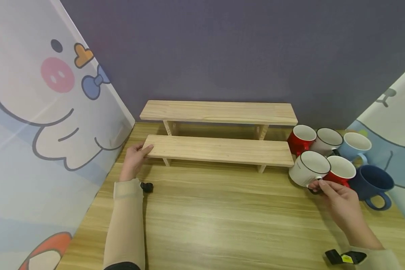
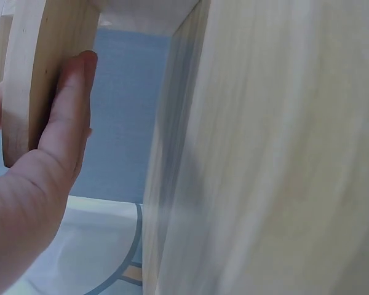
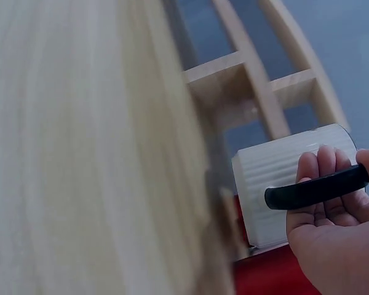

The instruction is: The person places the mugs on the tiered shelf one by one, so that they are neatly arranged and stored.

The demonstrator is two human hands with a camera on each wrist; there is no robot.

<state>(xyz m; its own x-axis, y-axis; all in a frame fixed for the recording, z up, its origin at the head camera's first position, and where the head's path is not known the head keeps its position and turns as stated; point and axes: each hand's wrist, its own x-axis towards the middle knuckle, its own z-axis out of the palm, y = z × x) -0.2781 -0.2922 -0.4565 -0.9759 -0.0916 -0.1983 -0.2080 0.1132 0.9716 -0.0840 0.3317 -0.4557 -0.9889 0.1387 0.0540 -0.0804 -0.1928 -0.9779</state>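
A: On the bench (image 1: 222,210), from the head view: left hand (image 1: 134,160) laid against the left end of the two-tier wooden shelf (image 1: 219,149), fingers fairly straight. Right hand (image 1: 339,202) at the white mug (image 1: 309,168), beside the red mug (image 1: 341,171) and other mugs.

B: From the left wrist: thumb (image 2: 67,117) pressed flat on the shelf's edge. Steadying, apparently.

A: From the right wrist: fingers (image 3: 323,184) curled through the mug's black handle (image 3: 317,189), gripping.

B: Pickup in hand, probably. Next: straight lift clear of neighbours, then over to a tier.
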